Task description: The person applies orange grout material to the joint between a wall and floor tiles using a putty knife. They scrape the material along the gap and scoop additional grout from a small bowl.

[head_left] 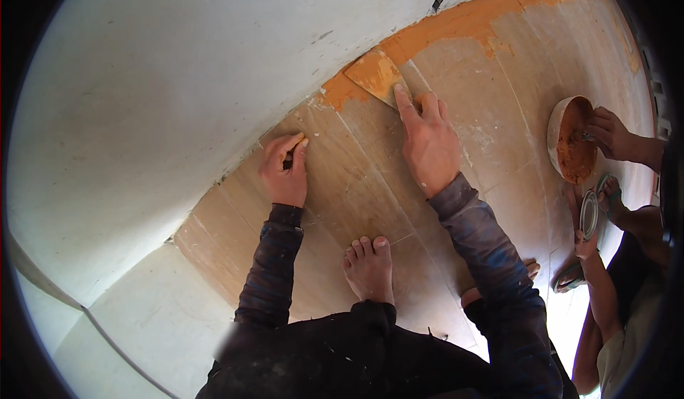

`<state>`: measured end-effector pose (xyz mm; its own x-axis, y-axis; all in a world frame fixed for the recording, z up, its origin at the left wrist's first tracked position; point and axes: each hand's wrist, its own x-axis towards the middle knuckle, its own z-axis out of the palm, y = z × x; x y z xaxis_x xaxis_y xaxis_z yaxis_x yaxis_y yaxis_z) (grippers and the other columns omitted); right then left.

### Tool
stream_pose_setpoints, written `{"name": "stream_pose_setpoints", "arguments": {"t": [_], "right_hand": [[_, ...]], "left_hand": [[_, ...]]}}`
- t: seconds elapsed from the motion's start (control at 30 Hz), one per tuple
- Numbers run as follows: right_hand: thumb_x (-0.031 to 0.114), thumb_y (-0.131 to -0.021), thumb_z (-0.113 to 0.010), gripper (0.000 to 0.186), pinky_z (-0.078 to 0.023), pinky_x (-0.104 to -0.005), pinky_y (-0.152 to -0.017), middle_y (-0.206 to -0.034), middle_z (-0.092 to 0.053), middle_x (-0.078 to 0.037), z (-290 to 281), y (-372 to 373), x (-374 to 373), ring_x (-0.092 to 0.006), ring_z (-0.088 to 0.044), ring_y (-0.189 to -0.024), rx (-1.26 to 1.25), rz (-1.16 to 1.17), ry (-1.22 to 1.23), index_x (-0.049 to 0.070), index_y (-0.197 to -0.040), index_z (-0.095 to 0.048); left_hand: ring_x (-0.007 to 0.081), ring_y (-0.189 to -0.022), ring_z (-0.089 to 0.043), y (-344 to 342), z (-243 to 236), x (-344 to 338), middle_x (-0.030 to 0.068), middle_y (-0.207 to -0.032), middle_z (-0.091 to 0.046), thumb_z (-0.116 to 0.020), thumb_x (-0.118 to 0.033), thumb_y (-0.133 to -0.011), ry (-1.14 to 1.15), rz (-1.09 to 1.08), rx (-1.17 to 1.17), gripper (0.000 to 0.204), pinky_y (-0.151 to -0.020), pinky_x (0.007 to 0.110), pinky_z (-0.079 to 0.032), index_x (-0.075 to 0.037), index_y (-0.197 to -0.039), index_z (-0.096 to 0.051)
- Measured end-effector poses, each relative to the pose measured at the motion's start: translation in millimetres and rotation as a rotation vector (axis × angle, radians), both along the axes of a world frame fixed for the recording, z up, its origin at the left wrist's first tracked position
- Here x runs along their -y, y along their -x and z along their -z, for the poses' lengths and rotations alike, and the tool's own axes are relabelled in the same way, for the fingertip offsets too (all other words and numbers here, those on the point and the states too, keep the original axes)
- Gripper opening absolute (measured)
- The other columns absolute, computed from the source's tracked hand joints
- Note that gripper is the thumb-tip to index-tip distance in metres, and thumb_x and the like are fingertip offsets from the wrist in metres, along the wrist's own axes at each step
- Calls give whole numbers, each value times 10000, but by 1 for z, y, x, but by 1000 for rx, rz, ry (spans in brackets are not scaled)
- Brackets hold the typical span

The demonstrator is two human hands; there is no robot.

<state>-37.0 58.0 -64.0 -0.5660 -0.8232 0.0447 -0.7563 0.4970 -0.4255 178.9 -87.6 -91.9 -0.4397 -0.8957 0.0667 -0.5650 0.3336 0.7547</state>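
My right hand point(432, 139) grips a wide putty knife point(375, 77), its index finger stretched along the blade. Orange paste coats the blade, which lies against the floor where it meets the white wall. From the blade a band of orange paste point(456, 34) runs along the wall's foot toward the far right. My left hand point(285, 169) is closed in a pinch low over the floor beside the wall. At its fingertips shows a small yellowish bit, too small to name.
A white wall point(178, 78) rises at the left. Wood-look floor planks point(356, 164) lie under my bare foot point(369, 267). At right, a co-worker's hand point(614, 134) reaches into a round bowl point(555, 139) of orange paste; their other hand holds a round lid-like thing point(588, 214).
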Motion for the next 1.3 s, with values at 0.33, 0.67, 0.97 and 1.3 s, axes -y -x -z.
{"name": "stream_pose_setpoints", "arguments": {"t": [0.33,0.67,0.97,1.3], "right_hand": [[39,-880,-554,599,-580,-475,-722,-1128,-578,-225,-20,-9,15,-403,-686,-900,105,-27,-220,58,-1477,-512],[50,-925,-557,508,-579,-485,-756,-1179,-614,-238,-45,-8,-32,-440,-682,-847,336,-90,-94,1,-1429,-517],[-9,-870,-610,491,-541,-453,-864,-1178,-574,-162,-1,29,-7,-374,-590,-1053,66,53,183,22,-1359,-585],[93,-899,-589,497,-520,-394,-917,-1174,-574,-105,12,-2,7,-287,-573,-1086,-124,-49,67,5,-1388,-573]], "left_hand": [[185,-853,-681,2,5,-3,81,-1000,-719,-781,-29,-875,107,24,-16,138,-719,288,-540,-59,-1009,-785],[186,-860,-681,-1,5,1,83,-998,-716,-793,-41,-870,123,26,-37,143,-715,291,-545,-69,-1010,-783],[197,-861,-681,0,11,0,79,-1002,-719,-787,-34,-867,116,32,-42,150,-720,291,-538,-72,-1012,-785],[190,-865,-682,0,9,-1,77,-1003,-723,-779,-26,-867,111,16,-20,142,-712,290,-538,-66,-1004,-786]]}}
